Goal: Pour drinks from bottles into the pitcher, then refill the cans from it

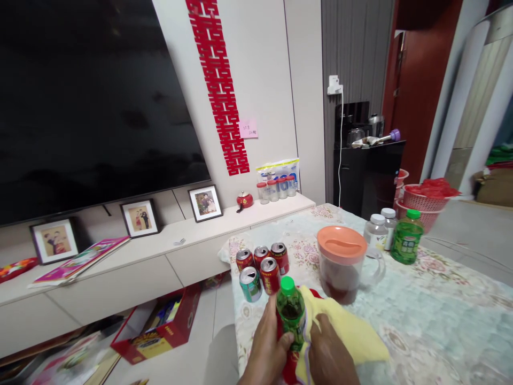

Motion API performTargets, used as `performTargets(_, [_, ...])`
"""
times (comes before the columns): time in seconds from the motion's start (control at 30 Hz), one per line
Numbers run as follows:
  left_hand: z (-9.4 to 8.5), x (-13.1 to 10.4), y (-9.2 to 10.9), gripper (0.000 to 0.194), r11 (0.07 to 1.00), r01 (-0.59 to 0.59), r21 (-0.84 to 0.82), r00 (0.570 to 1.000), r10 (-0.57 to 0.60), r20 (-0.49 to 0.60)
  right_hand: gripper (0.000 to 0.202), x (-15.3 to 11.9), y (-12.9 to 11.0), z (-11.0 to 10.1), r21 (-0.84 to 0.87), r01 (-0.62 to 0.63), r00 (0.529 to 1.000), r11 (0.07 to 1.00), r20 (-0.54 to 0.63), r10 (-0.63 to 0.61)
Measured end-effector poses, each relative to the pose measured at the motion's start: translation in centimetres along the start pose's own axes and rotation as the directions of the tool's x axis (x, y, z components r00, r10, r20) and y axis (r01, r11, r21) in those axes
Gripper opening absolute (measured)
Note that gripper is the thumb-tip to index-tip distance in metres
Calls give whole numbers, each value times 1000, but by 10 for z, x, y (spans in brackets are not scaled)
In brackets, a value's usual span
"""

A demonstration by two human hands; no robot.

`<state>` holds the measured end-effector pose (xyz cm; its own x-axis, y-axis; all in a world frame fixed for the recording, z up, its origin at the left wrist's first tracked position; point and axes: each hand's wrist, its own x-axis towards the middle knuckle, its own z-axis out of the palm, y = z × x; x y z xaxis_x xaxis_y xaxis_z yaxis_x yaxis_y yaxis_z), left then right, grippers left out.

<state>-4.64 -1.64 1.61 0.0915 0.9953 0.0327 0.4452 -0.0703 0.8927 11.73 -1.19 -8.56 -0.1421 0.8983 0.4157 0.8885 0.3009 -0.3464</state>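
A green plastic bottle (290,307) with a green cap and some red low on it stands roughly upright over the table's near edge. My left hand (267,345) is closed round its left side, the thumb across the front. Against the bottle's right side my right hand (331,350) presses a yellow cloth (352,331), fingers partly buried in its folds. Just beyond the bottle are several open drink cans, among them a red can (270,275) and a teal can (250,284). A clear pitcher (340,278) with an orange lid and dark contents stands behind the cloth.
A flowered cover lies over the table (441,299). Toward its far right edge stand a larger green bottle (406,238) and two white-capped jars (375,232). Pink baskets (427,200) are beyond. A low cabinet (168,246) runs along the wall, with a red box (160,326) on the floor below.
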Motion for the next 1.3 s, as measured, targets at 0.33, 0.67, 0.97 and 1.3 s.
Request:
performTargets(0.33, [11,-1,-11,87,992,-74,-106,996,68,-59,41,1,3,-17,372,48,979,927,-200,30])
performTargets(0.67, [5,-10,7,70,981,-192,-9,981,192,-7,39,3,4,-11,353,184,947,917,-313,-69])
performTargets(0.97, [-5,-15,7,64,996,11,91,999,-15,41,29,3,7,0,159,59,984,986,-176,-31])
performTargets(1.3, [4,-8,-9,72,980,-198,-25,980,197,-35,44,-6,-1,-24,578,134,941,805,-329,79])
